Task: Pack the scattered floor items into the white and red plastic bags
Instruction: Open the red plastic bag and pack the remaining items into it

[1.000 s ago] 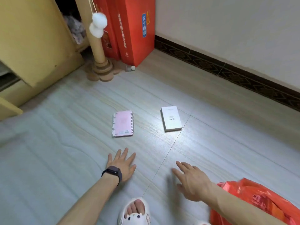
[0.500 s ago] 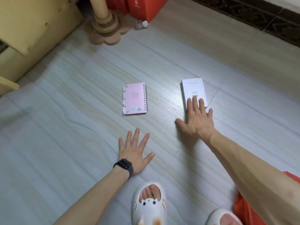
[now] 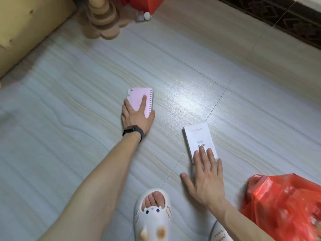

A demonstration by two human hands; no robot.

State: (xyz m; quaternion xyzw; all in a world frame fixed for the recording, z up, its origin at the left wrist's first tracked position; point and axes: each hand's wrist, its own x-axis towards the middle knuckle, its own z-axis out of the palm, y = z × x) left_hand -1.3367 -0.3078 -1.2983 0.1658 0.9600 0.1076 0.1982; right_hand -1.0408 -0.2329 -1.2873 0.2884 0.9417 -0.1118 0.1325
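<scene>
As the notes run from the body outward, nearest is a white slipper (image 3: 152, 214) on the floor (image 3: 52, 136); the red bag (image 3: 284, 206) sits crumpled at the lower right, its mouth not made out; no white bag in view.

Right hand (image 3: 206, 180): grip open, fingers straight and spread; fingertips (image 3: 201, 151) press the near short end of the white box (image 3: 198, 138); palm short of it, over bare floor; nothing curled round the box. Box lies flat, straight ahead of the hand, long axis running away from the body, far end leaning slightly left. Red bag lies just right of this forearm and nearer the body; the right hand is the nearer one to it.

Farther out, left hand (image 3: 137, 115): grip open, forefinger straight on the cover of the pink notebook (image 3: 139, 98), thumb at its near right corner. Notebook flat, long axis away from the body, spiral edge on the right; well apart from the bag.

Judgement: box wants drawing back along its own axis, then a swing right to the bag.

Farthest: scratching-post base (image 3: 102, 23); red carton (image 3: 152, 4).
</scene>
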